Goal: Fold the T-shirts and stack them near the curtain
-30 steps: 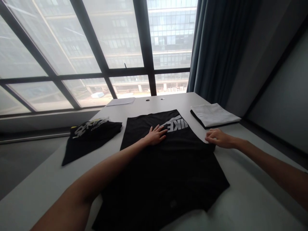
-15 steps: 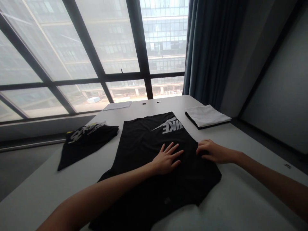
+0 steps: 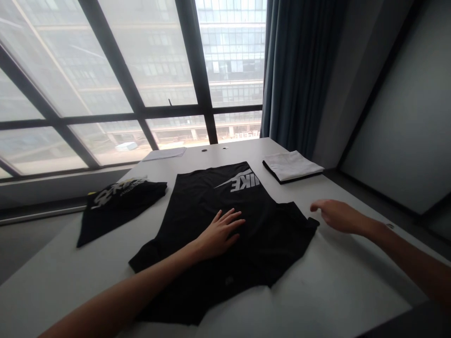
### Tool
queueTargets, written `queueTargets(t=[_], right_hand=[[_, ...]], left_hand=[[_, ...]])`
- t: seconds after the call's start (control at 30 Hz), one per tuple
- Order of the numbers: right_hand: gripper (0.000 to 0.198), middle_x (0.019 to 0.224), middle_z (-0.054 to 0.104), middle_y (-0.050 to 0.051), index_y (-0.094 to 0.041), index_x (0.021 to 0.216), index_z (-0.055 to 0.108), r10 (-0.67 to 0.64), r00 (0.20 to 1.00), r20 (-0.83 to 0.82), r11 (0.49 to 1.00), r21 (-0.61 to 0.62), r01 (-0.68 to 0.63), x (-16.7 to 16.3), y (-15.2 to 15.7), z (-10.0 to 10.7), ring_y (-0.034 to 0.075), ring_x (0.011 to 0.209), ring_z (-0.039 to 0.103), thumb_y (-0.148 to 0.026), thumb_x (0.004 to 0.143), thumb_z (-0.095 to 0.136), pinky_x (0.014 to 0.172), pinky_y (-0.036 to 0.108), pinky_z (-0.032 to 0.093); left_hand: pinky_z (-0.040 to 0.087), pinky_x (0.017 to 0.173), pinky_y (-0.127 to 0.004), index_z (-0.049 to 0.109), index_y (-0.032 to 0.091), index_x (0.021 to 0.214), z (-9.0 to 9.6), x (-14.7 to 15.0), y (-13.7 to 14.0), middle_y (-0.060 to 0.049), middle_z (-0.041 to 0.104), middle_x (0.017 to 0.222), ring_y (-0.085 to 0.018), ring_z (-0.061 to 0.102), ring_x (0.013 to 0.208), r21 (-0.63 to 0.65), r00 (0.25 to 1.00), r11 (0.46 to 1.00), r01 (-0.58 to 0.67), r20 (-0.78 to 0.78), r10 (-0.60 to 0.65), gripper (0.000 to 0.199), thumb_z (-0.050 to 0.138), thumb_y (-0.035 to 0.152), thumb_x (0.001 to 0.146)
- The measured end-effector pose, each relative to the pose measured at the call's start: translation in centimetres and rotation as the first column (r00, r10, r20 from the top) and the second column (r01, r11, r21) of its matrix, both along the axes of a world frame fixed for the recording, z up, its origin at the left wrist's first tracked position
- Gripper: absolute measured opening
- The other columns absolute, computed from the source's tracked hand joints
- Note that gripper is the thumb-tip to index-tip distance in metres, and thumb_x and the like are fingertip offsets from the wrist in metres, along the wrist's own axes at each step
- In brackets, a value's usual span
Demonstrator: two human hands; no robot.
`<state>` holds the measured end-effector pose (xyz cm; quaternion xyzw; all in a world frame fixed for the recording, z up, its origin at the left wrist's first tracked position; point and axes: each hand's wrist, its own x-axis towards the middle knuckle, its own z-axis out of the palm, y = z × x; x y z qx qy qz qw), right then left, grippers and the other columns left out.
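A black T-shirt (image 3: pixel 260 225) with a white NIKE print lies spread on the table, the print upside down at its far end. My left hand (image 3: pixel 221 234) rests flat on its middle, fingers spread. Just beyond the shirt's right sleeve, my right hand (image 3: pixel 340 216) hovers over the white table, fingers slightly bent and thumb apart. No cloth shows in it, and a small gap parts it from the sleeve's edge. That sleeve now sticks out to the right, with a small upturned corner.
Another dark garment (image 3: pixel 120 206) with white and yellow lettering lies on the left of the table (image 3: pixel 303 291). A folded white and black cloth stack (image 3: pixel 294 166) sits at the back right. Paper sheets (image 3: pixel 164 154) lie at the far left edge, by the windows.
My right hand has moved right, off the shirt's side, and its fingers have loosened. The right sleeve now spreads outward. My left hand stays flat on the shirt; the view has turned slightly right.
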<state>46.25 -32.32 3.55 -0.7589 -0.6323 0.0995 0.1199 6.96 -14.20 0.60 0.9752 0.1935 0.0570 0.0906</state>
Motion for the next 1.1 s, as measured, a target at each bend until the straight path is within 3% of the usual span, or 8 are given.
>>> queueTargets(t=[0.1,0.17,0.33,0.43,0.53,0.67,0.83,1.1], right_hand=[[0.041,0.121,0.072,0.012,-0.022,0.115,0.072,0.035,0.997,0.072,0.97,0.238,-0.051,-4.9,1.2,-1.6,0.029,0.112,0.067,-0.013,0.088,0.042,0.098,0.045,0.051],[0.041,0.129,0.069,0.011,-0.023,0.124,0.069,0.129,0.987,0.095,0.95,0.275,-0.151,-7.6,2.0,-3.3,0.028,0.12,0.064,-0.018,0.094,0.042,0.103,0.045,0.049],[0.048,0.14,0.064,0.013,-0.019,0.135,0.065,0.045,0.999,0.009,0.984,0.17,-0.046,-6.9,4.4,-5.5,0.033,0.133,0.056,-0.046,0.101,0.043,0.108,0.049,0.045],[0.051,0.112,0.078,0.011,-0.02,0.112,0.076,-0.118,0.991,-0.06,0.986,0.109,0.124,-4.1,6.1,-3.9,0.029,0.109,0.07,-0.04,0.104,0.03,0.089,0.036,0.053],[0.05,0.108,0.077,0.018,-0.016,0.103,0.077,-0.296,0.953,0.058,0.955,0.029,0.295,-3.1,7.1,-2.2,0.03,0.101,0.072,-0.038,0.103,0.032,0.084,0.035,0.051],[0.043,0.115,0.072,0.028,-0.011,0.11,0.074,-0.321,0.934,0.16,0.946,-0.001,0.325,-4.6,7.5,-2.5,0.037,0.109,0.07,-0.037,0.099,0.042,0.094,0.047,0.047],[0.052,0.114,0.073,0.025,-0.013,0.106,0.075,-0.346,0.91,0.231,0.934,-0.007,0.357,-5.1,7.5,-4.9,0.04,0.111,0.068,-0.044,0.102,0.033,0.103,0.065,0.038],[0.051,0.141,0.059,0.026,-0.008,0.126,0.066,-0.141,0.961,0.236,0.912,0.41,0.033,-6.2,8.2,-8.5,0.04,0.137,0.05,-0.037,0.1,0.034,0.11,0.061,0.039]], left_hand=[[0.018,0.126,-0.056,0.048,0.034,0.15,-0.7,-1.9,0.0,-0.002,0.039,0.163,-0.027,0.026,0.155,-0.03,0.991,0.991,-0.132,-0.025,0.131,0.049,0.049,0.031,0.101],[0.021,0.125,-0.057,0.046,0.033,0.152,-1.0,-3.3,-0.3,-0.003,0.039,0.163,-0.028,0.026,0.154,-0.048,0.976,0.975,-0.218,-0.039,0.216,0.05,0.046,0.034,0.102],[0.02,0.121,-0.066,0.038,0.031,0.157,-1.4,-6.9,-1.4,-0.005,0.032,0.166,-0.033,0.021,0.155,-0.044,0.912,0.912,-0.409,-0.055,0.406,0.055,0.04,0.043,0.104],[0.023,0.12,-0.066,0.041,0.028,0.155,-1.6,-8.5,-1.2,-0.007,0.033,0.166,-0.035,0.021,0.155,-0.071,0.877,0.874,-0.48,-0.057,0.477,0.054,0.037,0.044,0.104],[0.025,0.118,-0.068,0.049,0.026,0.151,-1.2,-9.3,-0.5,-0.008,0.033,0.166,-0.036,0.021,0.155,-0.07,0.854,0.851,-0.52,-0.063,0.517,0.053,0.035,0.046,0.104],[0.028,0.118,-0.065,0.045,0.024,0.154,-0.2,-11.2,0.3,-0.011,0.035,0.164,-0.036,0.025,0.154,0.023,0.806,0.814,-0.581,-0.122,0.579,0.057,0.041,0.044,0.101],[0.03,0.12,-0.059,0.042,0.031,0.156,0.7,-15.8,0.3,-0.006,0.032,0.166,-0.035,0.028,0.153,-0.021,0.787,0.811,-0.585,-0.255,0.562,0.066,0.054,0.032,0.091],[0.037,0.119,-0.036,0.048,0.024,0.152,3.0,-22.6,0.6,-0.006,0.051,0.155,-0.028,0.049,0.141,-0.131,0.793,0.783,-0.608,-0.145,0.592,0.077,0.063,0.015,0.077]])
